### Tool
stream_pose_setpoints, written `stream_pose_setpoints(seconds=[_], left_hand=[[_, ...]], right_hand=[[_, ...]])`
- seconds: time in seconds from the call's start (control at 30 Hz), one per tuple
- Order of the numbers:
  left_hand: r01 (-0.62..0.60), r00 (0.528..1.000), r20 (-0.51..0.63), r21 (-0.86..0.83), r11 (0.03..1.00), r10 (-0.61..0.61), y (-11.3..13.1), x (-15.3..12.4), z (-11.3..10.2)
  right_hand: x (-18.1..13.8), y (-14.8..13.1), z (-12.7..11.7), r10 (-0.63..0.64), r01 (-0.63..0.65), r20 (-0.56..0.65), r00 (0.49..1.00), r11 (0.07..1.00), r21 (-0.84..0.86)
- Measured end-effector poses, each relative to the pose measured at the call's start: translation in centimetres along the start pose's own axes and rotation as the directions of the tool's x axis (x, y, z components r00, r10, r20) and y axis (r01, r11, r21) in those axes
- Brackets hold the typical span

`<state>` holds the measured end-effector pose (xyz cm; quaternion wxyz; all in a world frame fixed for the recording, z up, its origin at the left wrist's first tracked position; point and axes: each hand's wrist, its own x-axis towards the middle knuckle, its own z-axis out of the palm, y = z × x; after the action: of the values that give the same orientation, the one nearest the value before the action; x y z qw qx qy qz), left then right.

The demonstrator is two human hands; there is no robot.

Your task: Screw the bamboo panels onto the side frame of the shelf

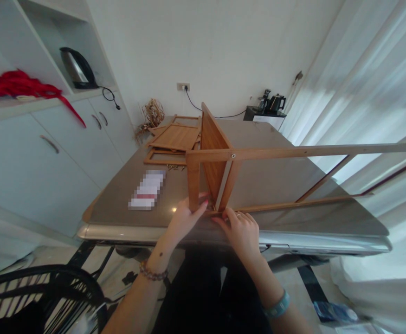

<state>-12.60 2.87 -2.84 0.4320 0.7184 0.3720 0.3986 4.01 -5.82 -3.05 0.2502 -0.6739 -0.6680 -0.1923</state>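
Where the forearms enter from below, a beaded bracelet (pixel 154 272) circles the left wrist and a teal band (pixel 279 304) the right. The two hands are near each other but apart, at the near edge of the stone-look tabletop (pixel 112 213). The right hand (pixel 241 232) pinches the lower rail of a wooden frame (pixel 275 153); the left hand (pixel 185 215) lies at the foot of the frame's short end post, its thumb toward the corner joint, though whether it grips anything there cannot be told. The frame stands edge-on upon the table, its long rails running off to the right, with a slatless wooden panel (pixel 215 144) upright between them. If the pinch slackened, the frame could lean or twist, since its long right end appears to overhang the table; a joint pressed askew could bind or mar the wood, and a fingertip could be caught in the corner. Farther left lie a blurred sheet (pixel 147 189), loose screws (pixel 176 167), which a sliding frame might scatter, and stacked wooden panels (pixel 178 137). At the rear are dried stalks (pixel 153 112) and a black kettle (pixel 277 103).
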Motion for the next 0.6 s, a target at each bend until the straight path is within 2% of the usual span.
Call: stream_pose_setpoints(seconds=[0.17,0.3,0.43,0.6], left_hand=[[0.005,0.992,0.124,-0.012,1.0,-0.004,1.1,0.3,-1.1],[-0.003,0.966,0.259,0.018,1.0,-0.001,1.7,0.6,-2.0],[-0.028,0.974,0.227,0.083,0.996,0.009,1.4,0.8,-1.9],[-0.014,0.977,0.211,0.003,1.0,0.013,0.8,0.6,-1.5]], right_hand=[[-0.1,0.2,0.3,0.061,-0.06,-0.036,0.998,0.998,0.02],[0.1,0.2,0.3,0.069,-0.069,0.0,0.998,0.997,0.018],[0.1,0.1,0.3,0.077,-0.076,0.039,0.996,0.997,-0.028],[0.0,0.2,0.3,0.077,-0.075,0.041,0.996,0.996,-0.047]])
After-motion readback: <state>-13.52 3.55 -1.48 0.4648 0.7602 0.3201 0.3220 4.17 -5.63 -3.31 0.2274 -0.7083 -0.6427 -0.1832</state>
